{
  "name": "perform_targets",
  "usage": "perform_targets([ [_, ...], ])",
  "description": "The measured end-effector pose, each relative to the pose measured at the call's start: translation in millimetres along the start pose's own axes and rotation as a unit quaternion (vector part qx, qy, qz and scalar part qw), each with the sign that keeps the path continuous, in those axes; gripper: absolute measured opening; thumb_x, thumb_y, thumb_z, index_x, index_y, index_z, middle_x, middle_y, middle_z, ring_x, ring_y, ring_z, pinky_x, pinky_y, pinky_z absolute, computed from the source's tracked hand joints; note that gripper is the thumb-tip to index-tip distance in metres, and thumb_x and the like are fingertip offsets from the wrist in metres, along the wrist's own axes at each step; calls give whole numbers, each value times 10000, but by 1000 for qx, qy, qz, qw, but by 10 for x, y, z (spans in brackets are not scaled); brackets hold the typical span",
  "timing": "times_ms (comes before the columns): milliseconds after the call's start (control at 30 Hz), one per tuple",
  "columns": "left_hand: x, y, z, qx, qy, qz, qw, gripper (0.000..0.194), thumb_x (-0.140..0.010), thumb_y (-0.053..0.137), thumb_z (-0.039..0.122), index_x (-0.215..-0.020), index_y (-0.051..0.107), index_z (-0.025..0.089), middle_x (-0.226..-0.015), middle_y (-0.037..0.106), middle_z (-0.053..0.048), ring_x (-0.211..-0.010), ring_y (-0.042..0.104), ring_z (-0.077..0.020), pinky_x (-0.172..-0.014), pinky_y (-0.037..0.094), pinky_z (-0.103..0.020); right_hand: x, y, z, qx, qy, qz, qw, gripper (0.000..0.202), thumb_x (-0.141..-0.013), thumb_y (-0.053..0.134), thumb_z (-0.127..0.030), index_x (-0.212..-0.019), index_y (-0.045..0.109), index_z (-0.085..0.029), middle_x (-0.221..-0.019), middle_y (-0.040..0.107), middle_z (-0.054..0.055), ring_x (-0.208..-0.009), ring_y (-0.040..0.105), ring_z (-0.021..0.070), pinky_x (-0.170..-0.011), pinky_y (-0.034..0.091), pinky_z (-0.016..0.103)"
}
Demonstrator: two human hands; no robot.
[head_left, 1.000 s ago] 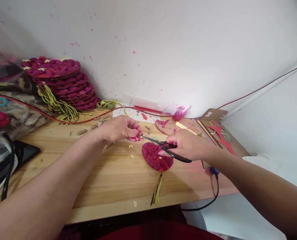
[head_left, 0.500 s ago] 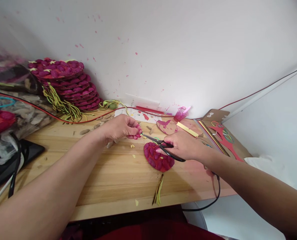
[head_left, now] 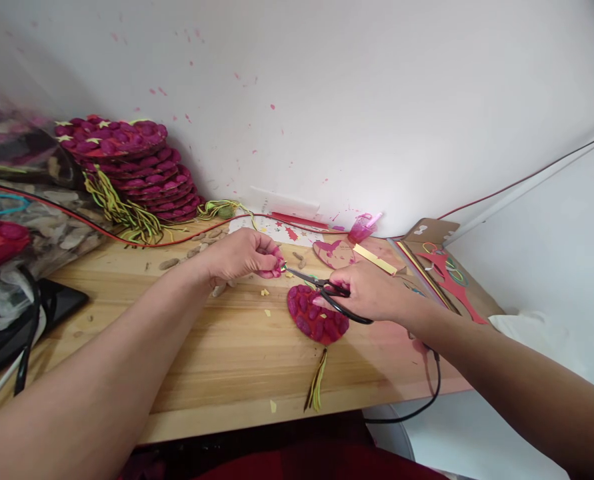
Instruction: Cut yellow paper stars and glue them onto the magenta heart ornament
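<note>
Head view, counter: pale wooden counter [head_left: 217,373], pushed against a wall, with yellow scraps [head_left: 268,313] scattered on its middle.
Wall: white wall [head_left: 357,100], spattered with pink.
Left hand: fingers of the left hand [head_left: 249,257] pinch a small piece [head_left: 285,267] above the counter; it looks green and yellow, though too small to be sure.
Right hand: fingers of the right hand [head_left: 369,291] grasp black-handled scissors [head_left: 349,313], blades pointing at that piece.
Purple ornament: lumpy ornament [head_left: 309,323] lying below the scissors, its tassel [head_left: 317,380] towards the front edge.
Back left: stack of similar ornaments [head_left: 137,180] beside a plastic bag [head_left: 61,217].
Back middle: spotted paper [head_left: 271,231], pink cup [head_left: 361,230].
Right: gold strip [head_left: 374,259], cardboard [head_left: 431,230], red cut-out [head_left: 451,283].
</note>
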State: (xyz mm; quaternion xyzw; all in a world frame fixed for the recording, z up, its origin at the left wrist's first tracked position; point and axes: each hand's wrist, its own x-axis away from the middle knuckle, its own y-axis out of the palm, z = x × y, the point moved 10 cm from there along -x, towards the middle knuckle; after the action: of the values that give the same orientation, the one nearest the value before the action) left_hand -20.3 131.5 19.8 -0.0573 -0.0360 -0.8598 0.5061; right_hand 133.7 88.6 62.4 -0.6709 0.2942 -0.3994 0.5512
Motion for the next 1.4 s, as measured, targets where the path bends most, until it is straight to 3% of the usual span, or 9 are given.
perform_targets([
  [600,-21,25,-17,-35,8,-29,999,106,-675,728,244,-733,673,174,-706,703,-10,-665,649,-123,-653,515,-218,37,-87,-68,26,-3,0,1000,484,-885,481,-558,-582,503,-181,-534,491,-16,-491,334,95,-519,156,292],
  [1133,-12,57,16,-22,9,-37,999,92,-683,733,234,-707,668,174,-683,703,-3,-625,628,-110,-652,507,-218,69,-139,-100,44,4,0,999,373,-873,522,-409,-580,496,-180,-534,519,-16,-491,343,91,-516,172,296],
  [1400,-4,63,24,-29,17,-40,999,90,-695,726,247,-715,669,181,-677,697,2,-603,617,-108,-643,496,-220,76,-142,-79,49,-7,18,999,417,-867,524,-483,-580,490,-183,-531,510,-22,-500,351,97,-524,174,291],
])
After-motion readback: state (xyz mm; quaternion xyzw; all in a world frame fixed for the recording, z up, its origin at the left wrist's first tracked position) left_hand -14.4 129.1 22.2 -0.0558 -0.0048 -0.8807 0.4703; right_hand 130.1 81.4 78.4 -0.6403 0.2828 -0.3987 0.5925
